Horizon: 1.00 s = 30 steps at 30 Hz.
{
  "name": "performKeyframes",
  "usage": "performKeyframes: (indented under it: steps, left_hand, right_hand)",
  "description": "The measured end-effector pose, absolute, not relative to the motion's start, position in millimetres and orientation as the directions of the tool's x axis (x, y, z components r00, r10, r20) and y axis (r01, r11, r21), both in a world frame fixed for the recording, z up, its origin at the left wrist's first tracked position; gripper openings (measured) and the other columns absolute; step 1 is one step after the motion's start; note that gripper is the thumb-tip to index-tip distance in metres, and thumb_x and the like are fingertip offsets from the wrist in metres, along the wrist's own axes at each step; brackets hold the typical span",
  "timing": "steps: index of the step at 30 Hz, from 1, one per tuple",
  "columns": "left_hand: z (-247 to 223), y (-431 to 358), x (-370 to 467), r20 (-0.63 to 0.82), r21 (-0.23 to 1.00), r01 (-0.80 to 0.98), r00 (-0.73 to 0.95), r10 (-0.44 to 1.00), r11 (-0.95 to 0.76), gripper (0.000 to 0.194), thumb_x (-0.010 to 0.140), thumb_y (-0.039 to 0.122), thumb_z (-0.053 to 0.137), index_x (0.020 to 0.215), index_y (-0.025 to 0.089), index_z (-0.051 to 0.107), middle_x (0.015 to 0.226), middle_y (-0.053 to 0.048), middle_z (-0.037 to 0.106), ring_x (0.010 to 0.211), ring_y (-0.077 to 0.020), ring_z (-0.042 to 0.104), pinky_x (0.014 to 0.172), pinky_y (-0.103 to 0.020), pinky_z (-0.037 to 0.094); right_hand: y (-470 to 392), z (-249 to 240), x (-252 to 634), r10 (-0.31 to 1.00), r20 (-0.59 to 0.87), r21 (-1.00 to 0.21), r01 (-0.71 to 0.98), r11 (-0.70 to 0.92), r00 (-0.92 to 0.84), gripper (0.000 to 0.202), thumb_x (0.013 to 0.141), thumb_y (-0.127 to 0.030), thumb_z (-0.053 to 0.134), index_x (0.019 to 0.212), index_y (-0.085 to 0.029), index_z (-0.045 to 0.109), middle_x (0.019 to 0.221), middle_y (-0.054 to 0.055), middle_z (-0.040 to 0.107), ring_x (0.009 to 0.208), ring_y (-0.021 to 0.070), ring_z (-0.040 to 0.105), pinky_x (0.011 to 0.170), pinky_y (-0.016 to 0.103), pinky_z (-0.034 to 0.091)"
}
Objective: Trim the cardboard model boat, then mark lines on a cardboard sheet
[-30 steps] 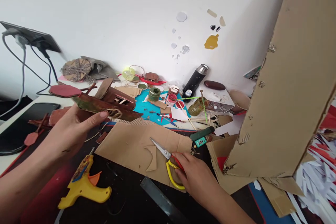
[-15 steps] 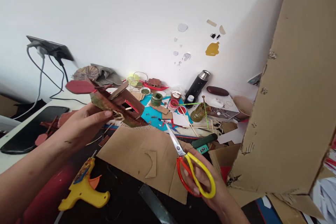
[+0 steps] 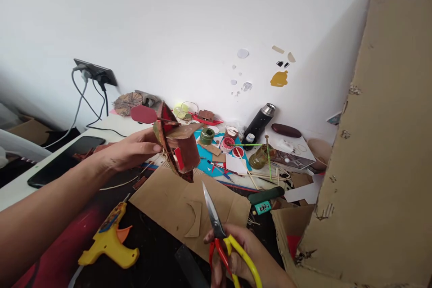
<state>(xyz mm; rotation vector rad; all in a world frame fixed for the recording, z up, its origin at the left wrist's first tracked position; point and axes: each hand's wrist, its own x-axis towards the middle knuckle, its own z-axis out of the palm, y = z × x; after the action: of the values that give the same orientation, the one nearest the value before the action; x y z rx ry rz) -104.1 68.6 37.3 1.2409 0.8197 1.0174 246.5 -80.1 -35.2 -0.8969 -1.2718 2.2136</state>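
The left hand (image 3: 135,150) holds a little brown boat (image 3: 186,152) up in the air, its fingers gripping the side. The boat is tipped, with one pointy end down. The right hand (image 3: 249,254) has its fingers around the red and yellow handles of the scissors (image 3: 217,227), and the blades point up, away from the person. Below the boat is a flat cardboard sheet (image 3: 158,198) with a small curved piece (image 3: 196,221) on it. A yellow glue gun (image 3: 110,244) lies on the dark worktop (image 3: 155,263).
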Motion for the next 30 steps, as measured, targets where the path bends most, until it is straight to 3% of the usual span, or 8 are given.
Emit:
performKeyframes:
  steps: [3,6,9,13,17,22,30]
  left_hand:
    - [40.8,74.1,-103.3,0.045,0.988,-0.152,0.420,0.907,0.021,0.049,0.069,0.048,0.089,0.107,0.020,0.080,0.100,-0.010,0.084,0.101,-0.0357,0.077,0.086,-0.044,0.060]
    - [41.2,81.1,-101.7,0.040,0.990,-0.138,0.497,0.867,0.033,0.045,0.070,0.047,0.088,0.104,0.019,0.081,0.095,-0.009,0.084,0.087,-0.0305,0.077,0.083,-0.043,0.060]
    - [37.0,88.7,-99.5,0.028,0.992,-0.121,0.563,0.826,0.049,0.049,0.074,0.051,0.087,0.109,0.018,0.078,0.102,-0.010,0.083,0.094,-0.0280,0.077,0.088,-0.043,0.060]
    - [30.0,96.7,-96.6,0.023,0.994,-0.100,0.636,0.771,0.053,0.056,0.076,0.057,0.088,0.115,0.018,0.076,0.113,-0.011,0.082,0.109,-0.0291,0.076,0.101,-0.050,0.059]
    - [26.0,100.9,-94.8,0.012,0.994,-0.090,0.663,0.748,0.064,0.049,0.072,0.051,0.089,0.108,0.019,0.080,0.107,-0.012,0.084,0.108,-0.0343,0.077,0.097,-0.047,0.059]
    - [26.6,101.2,-91.0,-0.001,0.993,-0.092,0.649,0.761,0.080,0.044,0.068,0.045,0.088,0.105,0.022,0.082,0.105,-0.013,0.084,0.107,-0.0376,0.078,0.094,-0.046,0.060]
    - [29.7,97.4,-85.7,-0.035,0.986,-0.107,0.612,0.790,0.126,0.057,0.068,0.046,0.087,0.117,0.019,0.079,0.119,-0.014,0.082,0.117,-0.0393,0.075,0.101,-0.048,0.059]
  right_hand:
    - [-78.1,-27.4,241.8,0.551,-0.402,-0.831,0.039,-0.555,-0.732,0.096,0.066,-0.080,0.091,0.129,-0.013,0.066,0.080,0.009,0.075,0.074,0.0226,0.075,0.066,0.026,0.051]
    - [-76.8,-15.9,237.0,0.483,-0.505,-0.787,0.153,-0.597,-0.716,0.085,0.065,-0.061,0.101,0.130,-0.015,0.070,0.090,0.012,0.080,0.081,0.0244,0.076,0.073,0.029,0.053]
    - [-75.0,-2.4,233.0,0.450,-0.530,-0.779,0.203,-0.594,-0.719,0.081,0.068,-0.054,0.100,0.134,-0.017,0.070,0.098,0.013,0.082,0.087,0.0234,0.075,0.076,0.028,0.052]
    - [-70.9,7.4,227.3,0.391,-0.561,-0.730,0.214,-0.649,-0.730,0.088,0.062,-0.054,0.102,0.135,-0.018,0.070,0.099,0.012,0.082,0.077,0.0196,0.070,0.073,0.028,0.050]
    - [-69.4,-2.2,227.1,0.423,-0.548,-0.744,0.189,-0.641,-0.722,0.087,0.065,-0.058,0.100,0.135,-0.018,0.069,0.095,0.011,0.081,0.080,0.0208,0.072,0.073,0.027,0.049]
    - [-71.3,-20.2,231.2,0.437,-0.544,-0.722,0.134,-0.679,-0.716,0.099,0.048,-0.054,0.106,0.133,-0.016,0.071,0.092,0.011,0.082,0.071,0.0166,0.066,0.070,0.026,0.047]
    - [-70.6,-12.7,231.0,0.386,-0.605,-0.670,0.185,-0.719,-0.696,0.088,0.057,-0.041,0.105,0.136,-0.020,0.070,0.094,0.009,0.082,0.072,0.0169,0.069,0.072,0.026,0.050]
